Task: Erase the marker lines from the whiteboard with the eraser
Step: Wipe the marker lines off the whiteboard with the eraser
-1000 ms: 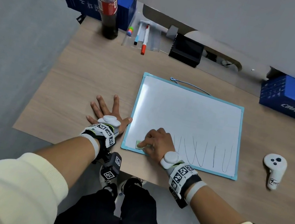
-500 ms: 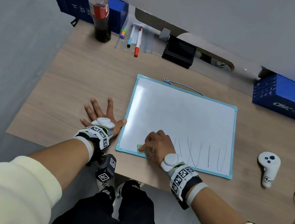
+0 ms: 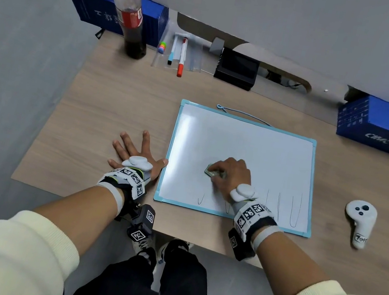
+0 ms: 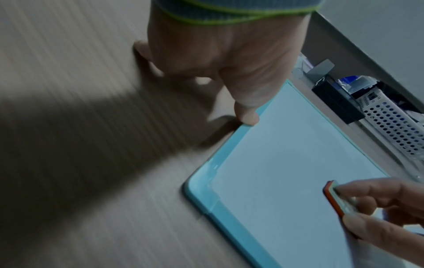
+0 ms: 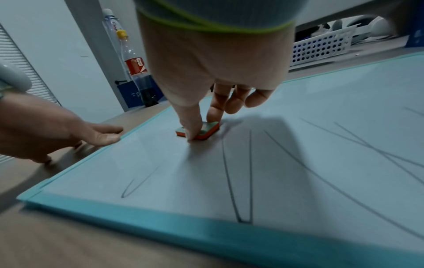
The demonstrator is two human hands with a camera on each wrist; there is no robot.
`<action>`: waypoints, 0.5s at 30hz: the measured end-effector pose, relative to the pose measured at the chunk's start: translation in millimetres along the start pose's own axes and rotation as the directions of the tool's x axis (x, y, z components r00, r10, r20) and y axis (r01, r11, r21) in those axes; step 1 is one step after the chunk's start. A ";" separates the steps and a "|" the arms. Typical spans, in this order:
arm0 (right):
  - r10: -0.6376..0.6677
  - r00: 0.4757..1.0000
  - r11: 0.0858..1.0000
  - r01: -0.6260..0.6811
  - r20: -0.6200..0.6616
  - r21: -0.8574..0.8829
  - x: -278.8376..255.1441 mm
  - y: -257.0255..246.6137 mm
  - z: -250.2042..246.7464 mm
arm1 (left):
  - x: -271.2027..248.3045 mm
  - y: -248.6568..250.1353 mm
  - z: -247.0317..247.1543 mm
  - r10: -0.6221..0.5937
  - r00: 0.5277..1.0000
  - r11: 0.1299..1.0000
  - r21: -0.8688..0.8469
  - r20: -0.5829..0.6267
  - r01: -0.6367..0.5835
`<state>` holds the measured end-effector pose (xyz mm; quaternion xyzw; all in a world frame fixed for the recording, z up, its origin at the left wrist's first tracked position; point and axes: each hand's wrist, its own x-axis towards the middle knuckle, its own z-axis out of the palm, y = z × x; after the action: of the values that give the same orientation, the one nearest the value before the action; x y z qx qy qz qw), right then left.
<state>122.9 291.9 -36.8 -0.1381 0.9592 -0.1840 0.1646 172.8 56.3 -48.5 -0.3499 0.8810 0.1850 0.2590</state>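
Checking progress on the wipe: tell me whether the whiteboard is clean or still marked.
Still marked. The whiteboard carries dark marker lines along its near edge, beside the right hand gripping the eraser; the far part looks clean.

Wood-grain bench (image 3: 106,112), teal-framed whiteboard (image 3: 246,140) lying flat near centre, left hand (image 3: 135,156) spread flat just left of it, cola bottle (image 3: 129,20) and markers (image 3: 182,55) far left, blue box (image 3: 382,127) far right, white controller (image 3: 359,222) near right

Glossy smooth whiteboard (image 3: 244,150) lies on a matt wood-grain desk (image 3: 119,98)
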 end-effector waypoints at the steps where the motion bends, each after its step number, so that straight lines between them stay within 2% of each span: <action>1: 0.003 1.000 1.000 -0.003 0.014 0.006 0.3 -1.3 0.4 | 0.7 0.0 -0.5 -0.008 1.000 1.000 -0.004 -0.003 0.008; 7: -0.169 0.969 0.985 0.172 0.179 -0.001 -38.3 -6.5 10.4 | -0.5 5.5 -3.3 -0.036 0.999 0.999 -0.001 0.006 0.036; 12: -0.142 0.985 0.989 0.144 0.097 -0.017 -25.7 -9.0 5.4 | -1.4 5.0 -3.6 -0.027 1.000 1.000 -0.005 -0.001 0.027; 15: -0.210 0.961 0.976 0.217 0.182 -0.018 -28.2 -16.9 14.8 | -1.0 4.1 -2.1 -0.024 1.000 1.000 -0.008 -0.004 0.024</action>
<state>157.3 281.4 -35.5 -0.2598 0.9233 -0.1693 0.2267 169.8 58.6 -45.7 -0.3619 0.8765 0.1845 0.2583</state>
